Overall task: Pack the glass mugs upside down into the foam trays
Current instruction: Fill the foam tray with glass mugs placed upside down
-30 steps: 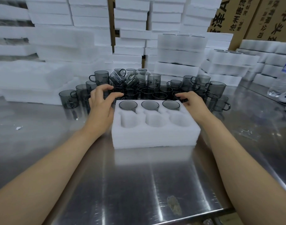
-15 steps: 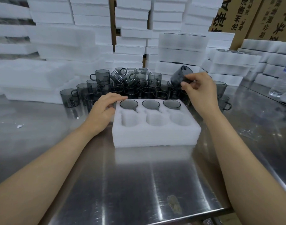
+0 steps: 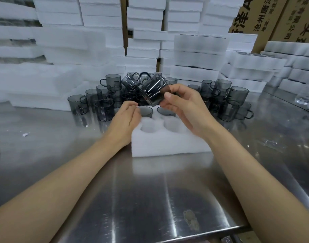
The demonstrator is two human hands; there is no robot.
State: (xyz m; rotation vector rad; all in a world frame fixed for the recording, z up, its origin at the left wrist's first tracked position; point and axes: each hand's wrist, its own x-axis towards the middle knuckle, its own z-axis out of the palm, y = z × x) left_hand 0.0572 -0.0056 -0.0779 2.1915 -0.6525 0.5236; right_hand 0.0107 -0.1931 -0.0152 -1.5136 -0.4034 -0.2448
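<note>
A white foam tray [image 3: 167, 146] lies on the steel table in front of me. Its back row holds grey glass mugs [image 3: 145, 110] set upside down; the front-row pockets [image 3: 149, 127] are bare. My right hand [image 3: 185, 106] grips a tilted grey glass mug [image 3: 154, 90] above the tray's back row, thumb on its rim. My left hand [image 3: 127, 118] rests at the tray's left edge with relaxed fingers, holding nothing. Part of the tray's right side is hidden behind my right hand.
Several loose grey mugs [image 3: 104, 95] crowd the table behind the tray, more at the right [image 3: 234, 100]. Stacks of white foam trays [image 3: 197, 55] and cardboard boxes [image 3: 290, 16] fill the back. A plastic bottle [image 3: 307, 92] lies at the far right. The table's front edge [image 3: 202, 234] is near.
My right hand picked a mug from the pile at the right and carried it left, over the tray. My left hand slid from the mugs to the tray's left edge.
</note>
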